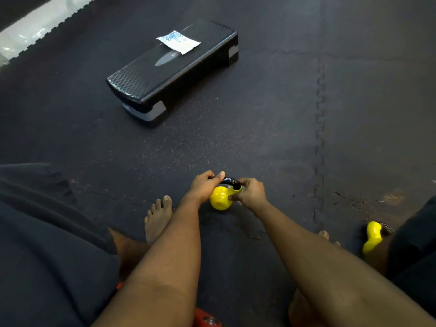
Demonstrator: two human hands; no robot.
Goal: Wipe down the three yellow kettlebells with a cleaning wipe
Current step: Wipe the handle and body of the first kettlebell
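A small yellow kettlebell with a black handle rests on the dark floor mat in front of my feet. My left hand is closed around the left part of its handle. My right hand grips where the handle meets the yellow body on the right, thumb pressed on the body. A pale sliver shows under that hand; I cannot tell whether it is a wipe. A second yellow kettlebell lies on the mat at the lower right, partly hidden by my leg. A white and blue wipe packet lies on a black step platform.
The step platform stands on the mat well beyond the kettlebell, to the left. My bare feet flank the kettlebell. An orange object peeks out at the bottom edge. The mat's toothed edge meets a light floor at the top left.
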